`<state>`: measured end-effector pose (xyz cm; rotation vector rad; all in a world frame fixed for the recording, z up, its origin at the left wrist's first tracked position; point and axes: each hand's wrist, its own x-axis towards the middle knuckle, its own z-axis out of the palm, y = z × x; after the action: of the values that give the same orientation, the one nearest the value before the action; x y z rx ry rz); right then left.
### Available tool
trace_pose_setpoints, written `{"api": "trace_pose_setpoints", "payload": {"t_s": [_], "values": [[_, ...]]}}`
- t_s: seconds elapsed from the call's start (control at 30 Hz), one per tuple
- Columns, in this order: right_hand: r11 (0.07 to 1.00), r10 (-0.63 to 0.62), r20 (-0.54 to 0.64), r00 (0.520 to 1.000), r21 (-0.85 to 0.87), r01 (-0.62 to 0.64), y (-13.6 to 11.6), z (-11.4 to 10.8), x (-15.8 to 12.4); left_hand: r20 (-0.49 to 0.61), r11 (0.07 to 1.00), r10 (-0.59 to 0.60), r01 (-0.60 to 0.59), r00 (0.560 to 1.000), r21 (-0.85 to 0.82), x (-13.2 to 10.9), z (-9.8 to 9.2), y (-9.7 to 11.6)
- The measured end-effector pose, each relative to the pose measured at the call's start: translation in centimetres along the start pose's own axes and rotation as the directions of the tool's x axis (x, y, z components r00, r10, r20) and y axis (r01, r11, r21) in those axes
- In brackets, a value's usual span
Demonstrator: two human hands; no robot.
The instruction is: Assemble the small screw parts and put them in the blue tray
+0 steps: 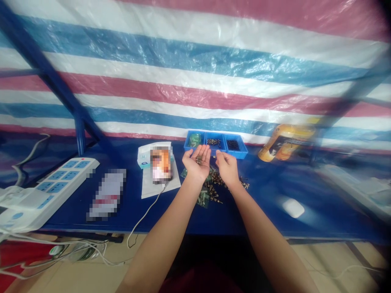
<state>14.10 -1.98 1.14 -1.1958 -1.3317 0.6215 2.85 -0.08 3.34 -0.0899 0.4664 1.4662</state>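
Observation:
My left hand [197, 165] is palm up and slightly cupped, holding several small brass-coloured screws [199, 160]. Close on its right, my right hand [226, 167] has its thumb and fingers pinched together; what they hold is too small to make out. A loose pile of similar screws [214, 191] lies on the blue table beneath and between my hands. Partly under my left hand are small clear bags [203, 198] with metal pieces. Just beyond my fingers stands a blue three-part tray [241, 155]: a greenish bag on the left, brass-coloured screws in the middle, dark small parts on the right.
Left of my hands, a phone [161, 165] with a charging cable rests on a white tissue pack [146, 187]. Farther left are a blurred flat item [106, 195] and a power strip [58, 183]. On the right are a yellow bottle [284, 142] and a white case [293, 207].

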Motion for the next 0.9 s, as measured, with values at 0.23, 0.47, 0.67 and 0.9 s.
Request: {"api": "trace_pose_setpoints", "payload": {"t_s": [0.23, 0.47, 0.67, 0.9], "values": [[0.982, 0.162, -0.01, 0.987, 0.098, -0.161, 1.3, -0.6, 1.1, -0.006, 1.0, 0.005, -0.005, 1.0, -0.006, -0.2, 0.1, 0.1], [0.954, -0.214, 0.085, 0.973, -0.195, 0.227, 0.4, -0.3, 0.3, -0.032, 0.998, 0.017, -0.016, 0.999, 0.058, -0.1, 0.2, -0.2], [0.808, -0.294, 0.244, 0.924, -0.454, 0.376, 1.7, 0.0, 0.1, -0.018, 0.987, -0.006, 0.008, 1.0, 0.16, -0.2, 0.2, -1.0], [0.788, -0.277, 0.248, 0.928, -0.494, 0.367, 2.4, 0.0, 0.2, -0.015, 0.981, -0.03, 0.032, 0.999, 0.193, 0.0, 0.0, -1.3]]}}
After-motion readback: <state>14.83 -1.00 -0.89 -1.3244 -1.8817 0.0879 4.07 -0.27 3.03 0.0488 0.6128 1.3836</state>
